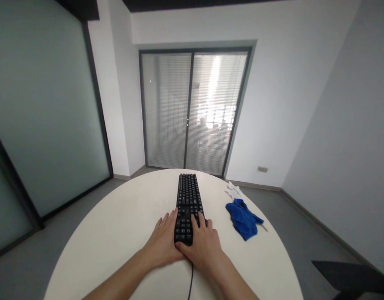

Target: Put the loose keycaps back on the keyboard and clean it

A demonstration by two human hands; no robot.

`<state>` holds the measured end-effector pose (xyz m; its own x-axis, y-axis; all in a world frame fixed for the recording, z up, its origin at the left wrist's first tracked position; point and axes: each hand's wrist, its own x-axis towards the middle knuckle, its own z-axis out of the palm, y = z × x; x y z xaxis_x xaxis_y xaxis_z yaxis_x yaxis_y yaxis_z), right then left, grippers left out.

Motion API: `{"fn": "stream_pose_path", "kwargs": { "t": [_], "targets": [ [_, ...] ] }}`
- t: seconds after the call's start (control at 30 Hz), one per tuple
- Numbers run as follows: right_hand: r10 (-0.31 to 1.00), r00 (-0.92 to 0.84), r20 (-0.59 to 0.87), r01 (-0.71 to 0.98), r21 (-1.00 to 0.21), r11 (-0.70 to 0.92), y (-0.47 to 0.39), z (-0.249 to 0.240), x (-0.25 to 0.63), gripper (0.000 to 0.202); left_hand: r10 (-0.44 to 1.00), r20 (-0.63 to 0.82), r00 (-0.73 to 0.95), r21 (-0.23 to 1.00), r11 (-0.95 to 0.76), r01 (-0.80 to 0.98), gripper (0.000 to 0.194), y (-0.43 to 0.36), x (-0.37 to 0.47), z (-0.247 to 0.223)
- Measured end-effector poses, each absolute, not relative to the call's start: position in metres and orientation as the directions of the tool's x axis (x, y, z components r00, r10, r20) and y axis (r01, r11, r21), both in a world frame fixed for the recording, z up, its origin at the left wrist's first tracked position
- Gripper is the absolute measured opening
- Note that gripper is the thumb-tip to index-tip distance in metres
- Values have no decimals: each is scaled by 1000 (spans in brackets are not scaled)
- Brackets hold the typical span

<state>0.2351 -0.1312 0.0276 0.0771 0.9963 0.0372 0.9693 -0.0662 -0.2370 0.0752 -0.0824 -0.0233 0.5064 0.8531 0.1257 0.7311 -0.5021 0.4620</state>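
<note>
A black keyboard (187,200) lies lengthwise on the white round table (126,221), one short end toward me. My left hand (163,241) rests along its left edge, fingers stretched out and touching its side. Over the near right part of the keys lies my right hand (204,239), its fingers spread and its thumb across the near end. The right hand covers some keys, and my left thumb is partly hidden. A black cable (191,281) runs from the near end toward me, between my forearms.
To the right lie a crumpled blue cloth (243,218) and, just behind it, a white cloth (234,191). A dark flat object (351,275) juts in at lower right. Beyond the table stands a glass partition with blinds (166,112).
</note>
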Motion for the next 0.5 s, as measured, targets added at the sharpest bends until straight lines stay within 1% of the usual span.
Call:
{"fn": "stream_pose_path", "kwargs": {
  "t": [0.1, 0.17, 0.23, 0.3, 0.37, 0.43, 0.5],
  "targets": [
    [997, -66, -26, 959, -279, 56, -128, 27, 246, 97, 807, 84, 585, 486, -545, 683, 133, -77, 62, -19],
    [977, -202, -73, 935, -310, 170, -126, 28, 253, 101, 780, 105, 616, 498, -578, 647, 134, -73, 51, -18],
    [953, -284, -107, 915, -328, 236, -126, 30, 257, 106, 762, 132, 634, 504, -603, 618, 125, -68, 42, -19],
    [954, -273, -121, 921, -319, 223, -127, 33, 257, 110, 746, 152, 648, 503, -623, 599, 115, -65, 36, -21],
    [960, -250, -121, 936, -284, 208, -129, 35, 255, 107, 733, 173, 658, 494, -643, 586, 107, -64, 35, -22],
    [956, -272, -107, 940, -241, 241, -130, 36, 255, 101, 715, 193, 672, 472, -669, 575, 101, -64, 36, -21],
    [945, -313, -89, 935, -201, 291, -129, 35, 259, 101, 689, 209, 694, 432, -701, 567, 96, -64, 37, -17]
  ]
}}
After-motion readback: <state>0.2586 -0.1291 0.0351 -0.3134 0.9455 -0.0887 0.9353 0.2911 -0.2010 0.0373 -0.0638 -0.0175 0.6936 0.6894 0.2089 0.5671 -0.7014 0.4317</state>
